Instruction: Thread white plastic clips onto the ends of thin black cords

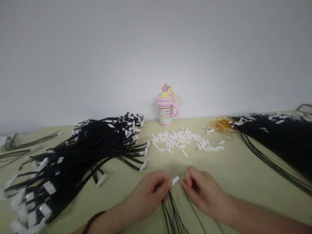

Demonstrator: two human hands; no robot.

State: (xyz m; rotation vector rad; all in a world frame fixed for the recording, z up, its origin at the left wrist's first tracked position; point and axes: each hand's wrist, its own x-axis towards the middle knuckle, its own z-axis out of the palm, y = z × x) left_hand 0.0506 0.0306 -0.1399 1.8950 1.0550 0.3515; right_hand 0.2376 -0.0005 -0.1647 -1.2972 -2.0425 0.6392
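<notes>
Near the front of the table, my left hand [152, 193] pinches a small white plastic connector [175, 180] between thumb and fingers. Several thin black wires [173, 208] hang below it toward the front edge. Just to the right, my right hand [201, 188] is closed in a pinch on a single black wire [193, 209]. That wire's tip is close to the connector's right end; I cannot tell whether it touches. The fingers partly hide the connector's left end.
Loose white connectors [174, 139] lie scattered beyond my hands. A heap of black wire harnesses [92, 152] fills the left side. More black wires [280, 139] lie at the right, beside yellow rubber bands [220, 125]. A pink-lidded cup [165, 109] stands against the wall.
</notes>
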